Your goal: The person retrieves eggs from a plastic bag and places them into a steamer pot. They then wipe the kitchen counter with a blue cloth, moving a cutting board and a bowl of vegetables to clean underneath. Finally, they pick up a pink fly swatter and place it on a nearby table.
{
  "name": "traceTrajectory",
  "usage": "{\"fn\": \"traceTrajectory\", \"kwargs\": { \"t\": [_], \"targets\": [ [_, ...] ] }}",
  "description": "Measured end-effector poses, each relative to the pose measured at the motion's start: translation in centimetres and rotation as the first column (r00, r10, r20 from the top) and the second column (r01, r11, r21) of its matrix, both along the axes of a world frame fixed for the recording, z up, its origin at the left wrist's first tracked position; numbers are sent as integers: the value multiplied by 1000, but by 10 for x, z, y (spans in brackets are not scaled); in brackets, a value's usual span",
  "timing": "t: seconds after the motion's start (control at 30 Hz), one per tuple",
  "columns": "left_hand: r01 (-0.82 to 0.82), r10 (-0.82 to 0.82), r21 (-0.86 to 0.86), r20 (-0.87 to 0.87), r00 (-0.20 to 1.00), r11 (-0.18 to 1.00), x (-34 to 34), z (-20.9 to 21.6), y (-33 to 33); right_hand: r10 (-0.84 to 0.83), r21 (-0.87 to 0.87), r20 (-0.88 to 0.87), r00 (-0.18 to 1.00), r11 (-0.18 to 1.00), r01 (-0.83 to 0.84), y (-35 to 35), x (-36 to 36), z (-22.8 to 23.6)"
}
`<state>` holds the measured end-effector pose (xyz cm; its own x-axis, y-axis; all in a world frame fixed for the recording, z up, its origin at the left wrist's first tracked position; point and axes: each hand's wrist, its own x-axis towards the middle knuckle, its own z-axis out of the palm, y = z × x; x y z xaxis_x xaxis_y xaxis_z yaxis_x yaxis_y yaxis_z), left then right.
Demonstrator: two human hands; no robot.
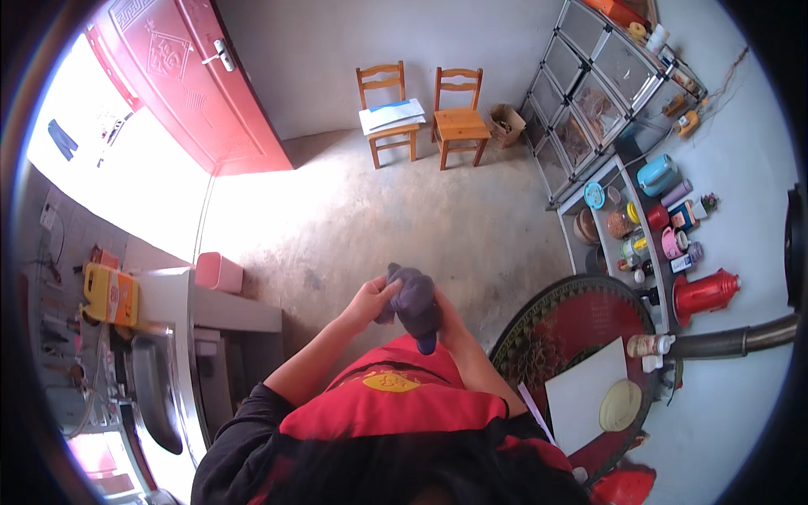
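I hold a bunched, dark purple-grey cloth (414, 296) in front of my body, over the red front of my apron (370, 404). It looks soft and folded, with a bluish tip at its lower end; its exact kind does not show. My left hand (370, 300) pinches the cloth's left side, thumb on top. On the other side my right hand (449, 320) wraps round it, its fingers mostly hidden behind the fabric.
A round dark-red table (522, 337) with a white board (581, 396) stands close on my right. Shelves (602, 227) of jars line the right wall. At left are a counter (181, 337) and a pink bin (219, 273). Two wooden chairs (461, 126) and an open red door (194, 93) lie ahead.
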<state>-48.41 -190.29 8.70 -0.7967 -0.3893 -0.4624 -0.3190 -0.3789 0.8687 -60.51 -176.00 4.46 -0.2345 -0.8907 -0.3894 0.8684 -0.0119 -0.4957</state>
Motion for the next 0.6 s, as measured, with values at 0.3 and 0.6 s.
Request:
{"fn": "traceTrajectory", "kwargs": {
  "t": [0.3, 0.6],
  "targets": [
    [-345, 343, -74, -39, 938, 936, -128, -28, -190, -6, 171, -201, 980, 984, 41, -177, -182, -2],
    [-434, 552, 404, -245, 797, 805, -239, -38, -332, 242, 166, -356, 903, 967, -194, -363, -328, 36]
  ]
}}
